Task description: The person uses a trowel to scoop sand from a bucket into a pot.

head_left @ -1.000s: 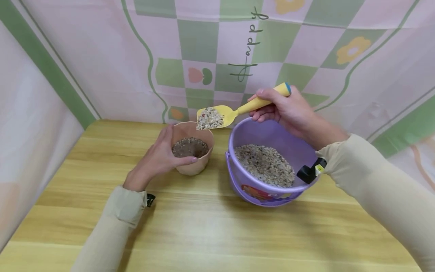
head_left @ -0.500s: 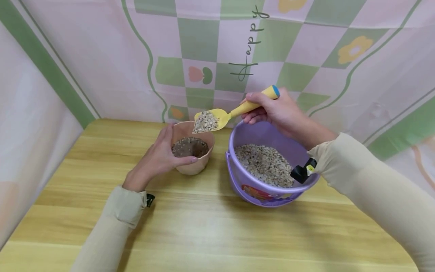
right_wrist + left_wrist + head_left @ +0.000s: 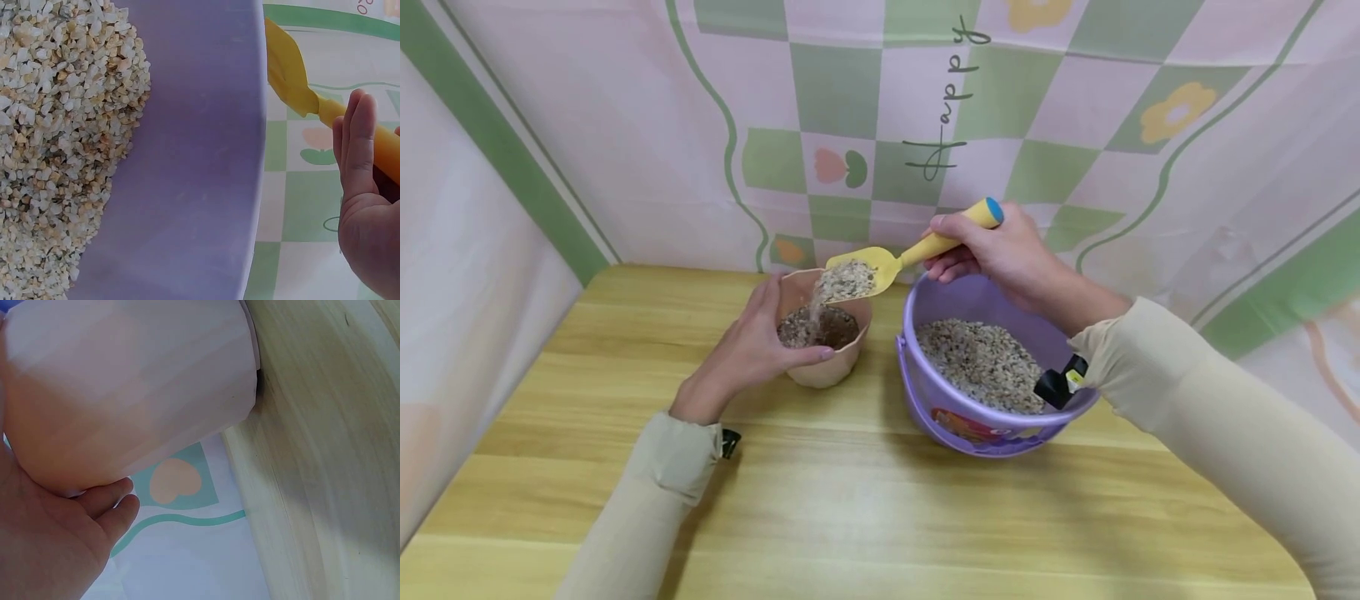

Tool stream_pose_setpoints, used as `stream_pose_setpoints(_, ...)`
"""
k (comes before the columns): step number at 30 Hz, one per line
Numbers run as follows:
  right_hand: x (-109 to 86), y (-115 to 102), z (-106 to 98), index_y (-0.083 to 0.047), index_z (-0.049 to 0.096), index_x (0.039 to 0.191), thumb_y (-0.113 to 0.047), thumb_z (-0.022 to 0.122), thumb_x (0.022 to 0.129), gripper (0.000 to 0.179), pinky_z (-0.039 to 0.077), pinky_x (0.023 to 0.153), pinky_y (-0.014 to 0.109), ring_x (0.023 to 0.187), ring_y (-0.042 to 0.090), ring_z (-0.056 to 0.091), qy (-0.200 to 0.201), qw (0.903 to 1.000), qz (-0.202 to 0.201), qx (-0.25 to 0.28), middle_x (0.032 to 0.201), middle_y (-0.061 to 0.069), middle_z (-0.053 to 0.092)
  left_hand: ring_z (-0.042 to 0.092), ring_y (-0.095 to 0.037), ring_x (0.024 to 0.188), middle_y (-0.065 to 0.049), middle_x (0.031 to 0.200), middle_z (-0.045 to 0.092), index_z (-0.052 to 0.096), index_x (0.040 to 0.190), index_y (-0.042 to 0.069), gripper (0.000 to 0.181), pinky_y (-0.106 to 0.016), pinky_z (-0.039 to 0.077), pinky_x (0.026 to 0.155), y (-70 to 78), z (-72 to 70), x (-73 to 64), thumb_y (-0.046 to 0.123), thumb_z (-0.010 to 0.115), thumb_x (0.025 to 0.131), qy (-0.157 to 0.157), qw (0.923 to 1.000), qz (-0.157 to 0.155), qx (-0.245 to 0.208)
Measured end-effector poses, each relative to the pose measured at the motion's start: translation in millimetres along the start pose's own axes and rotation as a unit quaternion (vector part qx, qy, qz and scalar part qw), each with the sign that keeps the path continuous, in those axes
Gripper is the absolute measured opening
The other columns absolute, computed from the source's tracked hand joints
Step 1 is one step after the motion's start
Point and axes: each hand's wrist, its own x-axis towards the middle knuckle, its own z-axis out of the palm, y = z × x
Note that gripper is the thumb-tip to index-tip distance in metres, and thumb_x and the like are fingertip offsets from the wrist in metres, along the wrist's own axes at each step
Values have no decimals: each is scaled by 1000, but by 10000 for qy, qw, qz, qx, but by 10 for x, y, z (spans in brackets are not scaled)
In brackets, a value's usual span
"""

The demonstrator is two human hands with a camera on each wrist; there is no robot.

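A peach-coloured pot [image 3: 826, 373] stands upright on the table, part filled with brownish grit. My left hand [image 3: 748, 337] grips its left side, the thumb lying along the near rim. In the left wrist view, fingers curl against the pot wall [image 3: 131, 394]. My right hand [image 3: 1011, 254] holds a yellow toy shovel [image 3: 887, 268] by its blue-ended handle. The blade tilts down to the left over the pot, and fine gravel [image 3: 847, 281] streams off its tip into it. In the right wrist view, the shovel [image 3: 287, 72] is partly hidden behind the bucket's rim.
A purple bucket [image 3: 1045, 304] with pale gravel [image 3: 981, 362] stands right of the pot, beneath my right forearm. Its handle hangs down at the front. The wooden table [image 3: 850, 508] meets a patterned cloth [image 3: 835, 92] behind.
My right hand has moved left and slightly down with the shovel. The blade has tipped, and gravel now falls from it into the pot. My left hand stays on the pot.
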Motion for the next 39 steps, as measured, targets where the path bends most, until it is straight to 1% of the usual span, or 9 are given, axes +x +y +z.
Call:
stream_pose_setpoints(3, -1, 0, 15, 5, 74, 94, -13, 66, 95, 20, 59, 57, 30, 60, 23, 71, 11, 9999, -45, -156, 77, 25, 71, 31, -38, 142, -8, 161, 20, 5, 160, 30, 130, -62, 34, 108, -2, 6, 2, 76, 78, 63, 4, 10000, -18, -18)
stream_pose_setpoints(6, 0, -2, 46, 9, 73, 98, -14, 66, 96, 24, 59, 58, 31, 61, 23, 71, 40, 9991, -80, -424, 76, 24, 71, 29, -38, 143, -9, 162, 18, 4, 160, 30, 131, -62, 33, 109, -4, 8, 0, 77, 77, 62, 3, 10000, -6, -44)
stream_pose_setpoints(11, -1, 7, 103, 13, 70, 103, -13, 66, 96, 27, 59, 59, 32, 62, 23, 71, -5, 9971, -123, -750, 77, 19, 72, 28, -39, 144, -10, 163, 17, 3, 160, 34, 130, -64, 33, 108, -16, 6, -9, 77, 77, 62, 26, 10000, 15, -50)
stream_pose_setpoints(16, 4, 0, 140, 13, 69, 105, -12, 65, 96, 27, 59, 60, 32, 62, 22, 71, -10, 9967, -144, -797, 75, 19, 71, 30, -40, 143, -11, 163, 17, 3, 159, 36, 129, -65, 33, 107, -33, 7, -13, 75, 79, 63, 50, 10000, 22, -39)
stream_pose_setpoints(19, 7, -6, 149, 13, 70, 104, -11, 64, 96, 25, 60, 60, 32, 62, 23, 71, -21, 9959, -211, -884, 76, 20, 71, 30, -40, 143, -11, 163, 16, 1, 159, 36, 129, -65, 34, 106, -34, 10, -15, 74, 79, 63, 31, 10000, 9, -39)
stream_pose_setpoints(21, 6, -7, 147, 13, 70, 104, -10, 64, 96, 25, 60, 60, 32, 63, 23, 71, -49, 9950, -270, -960, 78, 19, 72, 29, -40, 143, -11, 163, 15, 0, 160, 35, 131, -65, 33, 107, -34, 12, -17, 74, 79, 64, 18, 10000, -8, -28)
stream_pose_setpoints(24, 4, -5, 143, 13, 69, 102, -10, 64, 96, 24, 60, 60, 33, 63, 24, 71, -101, 9934, -348, -1085, 79, 17, 73, 29, -40, 143, -10, 163, 16, 1, 160, 33, 130, -66, 33, 107, -31, 12, -17, 75, 78, 64, 16, 10000, -21, -2)
stream_pose_setpoints(31, -9, -7, 140, 13, 68, 102, -10, 66, 94, 25, 60, 60, 34, 63, 24, 71, -159, 9918, -417, -1197, 76, 17, 72, 30, -38, 143, -9, 163, 18, 2, 160, 30, 131, -65, 33, 108, -25, 12, -11, 76, 77, 64, 27, 10000, 2, 78)
stream_pose_setpoints(39, -27, -7, 109, 12, 69, 102, -11, 67, 95, 24, 60, 61, 36, 65, 27, 71, -176, 9878, -548, -1447, 78, 18, 72, 25, -40, 145, -11, 164, 14, -4, 161, 25, 136, -65, 29, 109, -5, 14, -5, 77, 76, 63, -43, 9999, -43, 154)
